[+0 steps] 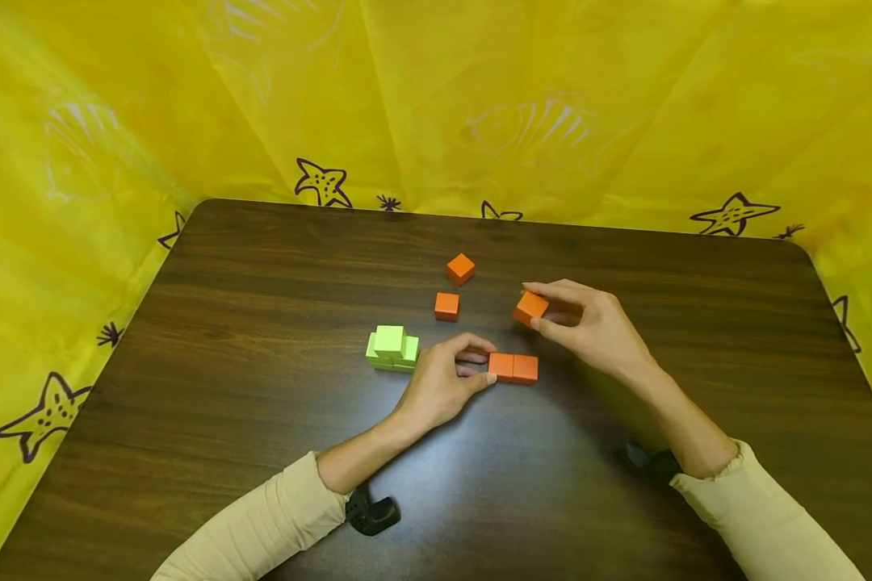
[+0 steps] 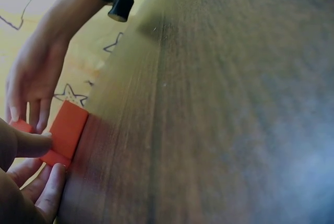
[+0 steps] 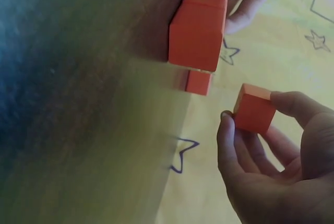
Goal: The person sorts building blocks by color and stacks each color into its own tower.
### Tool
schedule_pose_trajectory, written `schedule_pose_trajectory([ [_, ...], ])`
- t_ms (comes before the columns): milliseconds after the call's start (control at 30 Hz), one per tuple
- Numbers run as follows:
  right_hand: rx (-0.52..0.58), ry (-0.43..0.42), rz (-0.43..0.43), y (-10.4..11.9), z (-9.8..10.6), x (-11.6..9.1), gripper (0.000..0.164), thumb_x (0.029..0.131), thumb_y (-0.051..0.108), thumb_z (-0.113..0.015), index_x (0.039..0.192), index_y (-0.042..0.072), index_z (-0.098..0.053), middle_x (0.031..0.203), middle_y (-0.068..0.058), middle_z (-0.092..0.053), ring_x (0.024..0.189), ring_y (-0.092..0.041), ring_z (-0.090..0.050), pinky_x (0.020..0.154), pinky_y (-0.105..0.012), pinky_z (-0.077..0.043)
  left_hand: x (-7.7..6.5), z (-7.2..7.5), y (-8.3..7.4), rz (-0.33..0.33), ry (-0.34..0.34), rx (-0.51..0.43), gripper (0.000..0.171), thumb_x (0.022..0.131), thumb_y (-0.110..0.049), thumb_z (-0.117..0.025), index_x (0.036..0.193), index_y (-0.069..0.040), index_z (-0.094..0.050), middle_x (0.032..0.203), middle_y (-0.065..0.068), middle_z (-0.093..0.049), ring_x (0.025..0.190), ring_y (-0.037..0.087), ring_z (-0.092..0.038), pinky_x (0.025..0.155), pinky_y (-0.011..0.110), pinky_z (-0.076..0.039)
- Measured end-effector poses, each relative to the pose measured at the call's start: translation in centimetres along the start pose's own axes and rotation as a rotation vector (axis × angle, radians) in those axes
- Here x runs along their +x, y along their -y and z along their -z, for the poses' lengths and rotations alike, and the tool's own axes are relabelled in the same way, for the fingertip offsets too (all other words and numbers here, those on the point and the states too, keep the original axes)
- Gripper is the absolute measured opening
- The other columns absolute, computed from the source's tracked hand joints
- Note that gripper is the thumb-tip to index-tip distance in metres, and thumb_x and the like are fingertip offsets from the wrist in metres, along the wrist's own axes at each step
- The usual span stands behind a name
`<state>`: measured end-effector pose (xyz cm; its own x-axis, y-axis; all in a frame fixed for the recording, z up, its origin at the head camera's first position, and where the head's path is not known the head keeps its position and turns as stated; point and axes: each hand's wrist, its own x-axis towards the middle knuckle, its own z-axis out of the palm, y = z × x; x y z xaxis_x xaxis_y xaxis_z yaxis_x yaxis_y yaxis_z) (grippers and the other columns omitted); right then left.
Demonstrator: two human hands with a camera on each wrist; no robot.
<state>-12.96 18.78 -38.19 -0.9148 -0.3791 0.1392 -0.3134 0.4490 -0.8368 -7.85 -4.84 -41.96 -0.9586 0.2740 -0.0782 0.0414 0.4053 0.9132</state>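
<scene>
Two orange blocks [image 1: 513, 368] sit side by side in a row on the table. My left hand [image 1: 445, 379] pinches the left block of that row between thumb and fingers; the left wrist view shows its fingertips [image 2: 56, 174] against the orange side. To the upper right, my right hand [image 1: 589, 327] holds an orange cube [image 1: 530, 308], tilted, between thumb and fingers. That cube [image 3: 254, 108] appears clear of the row in the right wrist view. Two more orange cubes, one nearer [image 1: 446, 307] and one farther [image 1: 461, 269], lie separately behind the left hand.
Just left of my left hand stands a small stack of light green blocks [image 1: 390, 343] with one block on top. The dark wooden table [image 1: 262, 274] has rounded far corners. Behind and beside it hangs a yellow cloth [image 1: 421, 105] with sea-creature drawings.
</scene>
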Motion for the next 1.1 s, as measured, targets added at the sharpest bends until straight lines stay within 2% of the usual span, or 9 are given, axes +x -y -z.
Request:
schedule_pose_trajectory([
  [333,0.004,0.014,0.011,0.1,-0.4,-1.0,0.044,0.088,0.007,-0.076,0.131,0.008,-0.065,0.123,-0.006,-0.066,0.094,-0.019,-0.069,0.083,-0.022,-0.056,0.2,-0.1,0.0,0.001,-0.001,0.006,0.032,0.084,-0.006,-0.080,0.114,-0.012,-0.069,0.108,0.006,-0.072,0.089,0.013,-0.071,0.077,0.020,-0.057],
  [533,0.037,0.025,0.013,0.2,-0.7,-1.4,0.043,0.088,0.008,-0.076,0.130,0.009,-0.066,0.122,-0.004,-0.066,0.097,-0.017,-0.068,0.085,-0.030,-0.057,0.2,-0.1,0.1,-0.001,-0.003,0.008,0.032,0.084,-0.006,-0.080,0.114,-0.012,-0.070,0.108,0.007,-0.072,0.088,0.013,-0.071,0.077,0.020,-0.057],
  [933,0.007,0.073,0.030,0.5,-1.3,-2.1,0.042,0.086,0.007,-0.077,0.127,0.014,-0.068,0.120,-0.001,-0.069,0.101,-0.013,-0.067,0.086,-0.031,-0.056,0.2,0.0,0.0,0.002,0.009,0.002,0.032,0.084,-0.007,-0.080,0.115,-0.013,-0.069,0.108,0.006,-0.072,0.088,0.012,-0.071,0.077,0.020,-0.057],
  [1100,0.074,0.106,0.048,0.4,-1.8,-2.3,0.040,0.087,0.003,-0.076,0.126,0.012,-0.068,0.120,-0.002,-0.068,0.099,-0.015,-0.068,0.083,-0.032,-0.058,0.2,0.0,0.1,0.007,0.013,-0.002,0.032,0.085,-0.008,-0.079,0.115,-0.012,-0.069,0.109,0.007,-0.072,0.087,0.013,-0.071,0.077,0.020,-0.057],
])
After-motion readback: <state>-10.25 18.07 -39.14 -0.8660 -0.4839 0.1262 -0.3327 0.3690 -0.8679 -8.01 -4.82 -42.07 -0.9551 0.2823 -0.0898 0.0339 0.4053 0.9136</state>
